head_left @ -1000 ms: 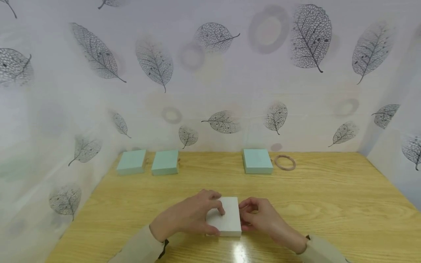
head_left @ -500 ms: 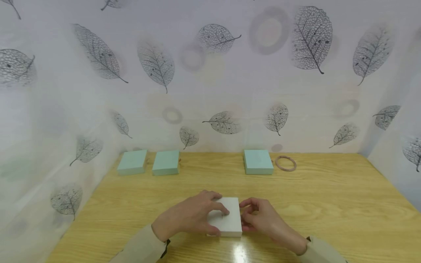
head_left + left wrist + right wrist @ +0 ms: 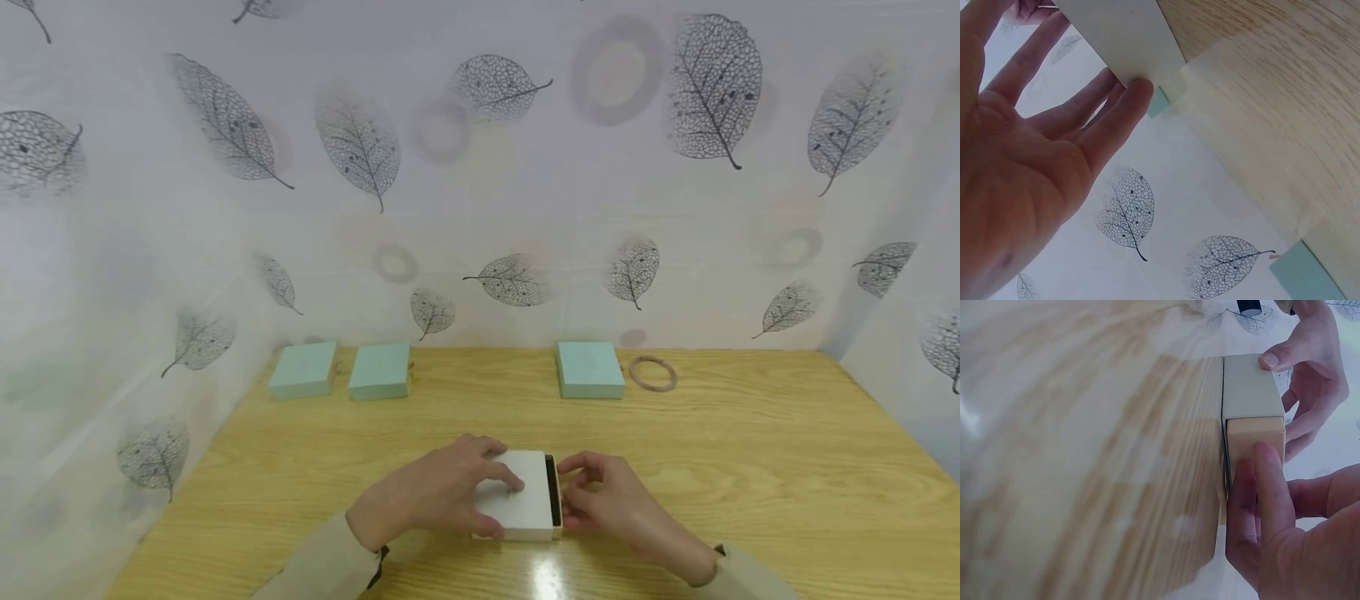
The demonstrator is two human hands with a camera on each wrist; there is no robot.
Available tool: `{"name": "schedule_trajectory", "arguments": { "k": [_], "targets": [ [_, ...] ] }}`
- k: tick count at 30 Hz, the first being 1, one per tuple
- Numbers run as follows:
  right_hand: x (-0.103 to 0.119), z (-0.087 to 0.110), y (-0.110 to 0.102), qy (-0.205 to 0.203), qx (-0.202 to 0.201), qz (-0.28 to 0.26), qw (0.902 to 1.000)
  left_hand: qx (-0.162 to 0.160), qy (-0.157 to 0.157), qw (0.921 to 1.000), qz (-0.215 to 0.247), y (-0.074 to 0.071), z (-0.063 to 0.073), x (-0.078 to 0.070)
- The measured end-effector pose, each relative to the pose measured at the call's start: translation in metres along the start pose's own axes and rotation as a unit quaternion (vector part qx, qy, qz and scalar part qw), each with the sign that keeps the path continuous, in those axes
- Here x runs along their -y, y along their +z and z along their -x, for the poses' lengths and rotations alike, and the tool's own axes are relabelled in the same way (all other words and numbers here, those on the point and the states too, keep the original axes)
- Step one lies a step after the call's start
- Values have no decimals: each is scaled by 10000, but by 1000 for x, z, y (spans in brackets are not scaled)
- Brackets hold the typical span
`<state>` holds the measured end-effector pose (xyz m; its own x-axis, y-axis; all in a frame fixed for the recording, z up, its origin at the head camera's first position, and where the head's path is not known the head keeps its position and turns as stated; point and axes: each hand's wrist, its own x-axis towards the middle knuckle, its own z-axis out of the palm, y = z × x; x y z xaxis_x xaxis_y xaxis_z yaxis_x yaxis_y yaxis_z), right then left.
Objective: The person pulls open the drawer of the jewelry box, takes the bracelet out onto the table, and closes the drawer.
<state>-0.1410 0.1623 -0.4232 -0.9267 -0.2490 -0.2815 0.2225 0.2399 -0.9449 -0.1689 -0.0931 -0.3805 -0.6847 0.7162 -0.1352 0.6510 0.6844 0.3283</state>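
Note:
A small white drawer box [image 3: 528, 510] lies flat on the wooden table in front of me. My left hand [image 3: 442, 487] holds its outer sleeve [image 3: 1250, 387] from the left, thumb on the near side and fingers over the top and far side. From the right end a tan inner drawer [image 3: 1249, 432] sticks out a little, and a narrow strip of its dark inside shows in the head view. The right hand [image 3: 611, 500] pinches at the drawer's end, its fingertips against the tan face in the right wrist view. Whatever they grip there is hidden behind them.
Along the table's back edge stand three mint-green boxes [image 3: 303, 368], two at left and one [image 3: 591, 368] right of middle, with small brown tabs. A thin brownish ring [image 3: 632, 375] lies beside the right one. Leaf-patterned cloth [image 3: 510, 192] encloses the back and sides.
The right hand has moved slightly right, and the inner drawer has slid out of the white sleeve, baring a dark strip. The left hand stays in place on the sleeve.

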Motion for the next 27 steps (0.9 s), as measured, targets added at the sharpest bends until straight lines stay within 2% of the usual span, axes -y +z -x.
{"name": "schedule_trajectory", "arguments": {
  "k": [27],
  "targets": [
    [-2,2,-13,143,128,-19,9998,55,-64,10000,-5,0,1,0]
  ]
}}
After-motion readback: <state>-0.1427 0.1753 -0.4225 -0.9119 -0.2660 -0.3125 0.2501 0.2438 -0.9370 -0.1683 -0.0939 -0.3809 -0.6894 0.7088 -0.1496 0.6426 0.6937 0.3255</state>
